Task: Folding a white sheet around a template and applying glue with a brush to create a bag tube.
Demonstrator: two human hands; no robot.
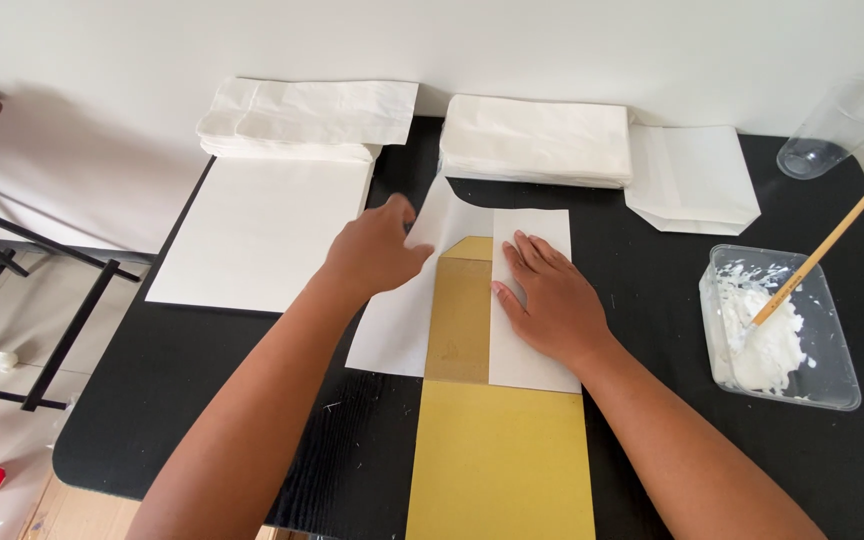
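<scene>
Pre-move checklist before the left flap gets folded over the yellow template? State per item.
1. Right hand flat on the folded right flap, pinning it: ok.
2. Left hand on the top edge of the unfolded left flap: ok, though the exact pinch cannot be made out.
3. Yellow card template lying straight under the white paper: ok.
4. Glue on the flap seam: cannot tell.
5. Brush resting in the paste tub, off the work: ok.
6. Stack of finished bags lying apart from the fold: ok.
</scene>
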